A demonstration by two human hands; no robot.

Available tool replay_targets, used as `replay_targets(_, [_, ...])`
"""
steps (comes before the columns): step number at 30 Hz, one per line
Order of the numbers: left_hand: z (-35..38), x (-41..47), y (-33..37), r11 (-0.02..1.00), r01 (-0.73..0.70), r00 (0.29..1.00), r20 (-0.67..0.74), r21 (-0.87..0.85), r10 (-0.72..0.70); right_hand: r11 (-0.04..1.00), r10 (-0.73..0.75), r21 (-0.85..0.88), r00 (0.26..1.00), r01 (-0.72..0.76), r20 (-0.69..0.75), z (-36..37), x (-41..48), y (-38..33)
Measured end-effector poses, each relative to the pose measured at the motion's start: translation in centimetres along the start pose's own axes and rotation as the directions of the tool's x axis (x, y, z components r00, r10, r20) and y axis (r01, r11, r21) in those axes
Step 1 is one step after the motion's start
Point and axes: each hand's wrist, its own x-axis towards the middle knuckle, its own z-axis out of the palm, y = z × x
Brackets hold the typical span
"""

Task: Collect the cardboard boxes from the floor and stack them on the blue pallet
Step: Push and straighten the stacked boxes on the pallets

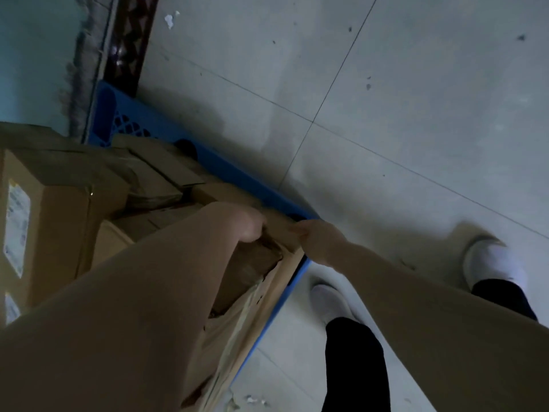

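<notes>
Likely light but floppy: torn brown cardboard box (276, 286) over blue plastic pallet (225, 171), stiffer rim clutched by left grip (249, 226) and right grip (316, 234).

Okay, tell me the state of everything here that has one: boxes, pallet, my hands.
Torn brown cardboard box: at the pallet's near edge, top ripped, held by both hands.
Left hand: fingers curled over the box's top.
Right hand: grips the box's corner.
Blue plastic pallet: on the floor, carrying boxes.
Large white-labelled cardboard box: closed, stacked.
</notes>
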Motion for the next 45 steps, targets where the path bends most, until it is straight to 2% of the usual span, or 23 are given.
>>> replay_targets(5, [-0.6,1.0,-0.7,0.993,-0.033,0.998,0.055,0.112,0.027,0.999,-0.020,0.042,0.999,0.019,0.042,1.3,2.4,0.0])
replay_targets(11, [-0.8,2.1,-0.7,0.960,-0.059,0.996,0.079,0.274,0.039,0.995,0.003,0.097,1.000,-0.004,0.006,1.9,2.1,0.9])
replay_targets(15, [-0.6,2.0,-0.6,0.954,-0.064,0.997,0.068,0.292,0.046,0.999,-0.032,0.007,0.999,0.032,-0.001,2.1,1.2,1.6])
replay_targets(26, [0.1,2.0,0.5,0.959,-0.086,0.994,0.092,0.271,0.063,0.998,-0.025,-0.058,0.999,0.023,-0.030,2.8,-0.6,2.8])
replay_targets(30, [0.1,0.0,1.0,0.994,-0.029,0.999,0.023,0.108,0.026,0.999,0.005,-0.038,0.997,-0.008,-0.075,1.9,-1.3,2.1])
replay_targets(34, [-0.6,-2.7,1.5,0.990,0.003,0.990,-0.138,-0.143,-0.023,1.000,0.002,0.031,0.981,0.004,-0.192,-0.2,-3.4,0.4])
replay_targets(38, [-3.0,-9.2,2.4,0.888,-0.092,0.934,-0.349,-0.450,-0.080,1.000,-0.017,-0.014,0.948,0.013,-0.319,-4.6,-8.1,-3.0])
replay_targets(41, [-4.9,-15.5,2.8,0.800,-0.162,0.886,-0.443,-0.578,-0.140,0.997,-0.037,-0.071,0.903,0.007,-0.428,-8.3,-12.4,-6.5])
replay_targets(45, [-6.2,-23.9,2.6,0.677,-0.261,0.836,-0.512,-0.689,-0.199,0.986,-0.128,-0.154,0.891,0.066,-0.436,-11.6,-18.4,-11.6])
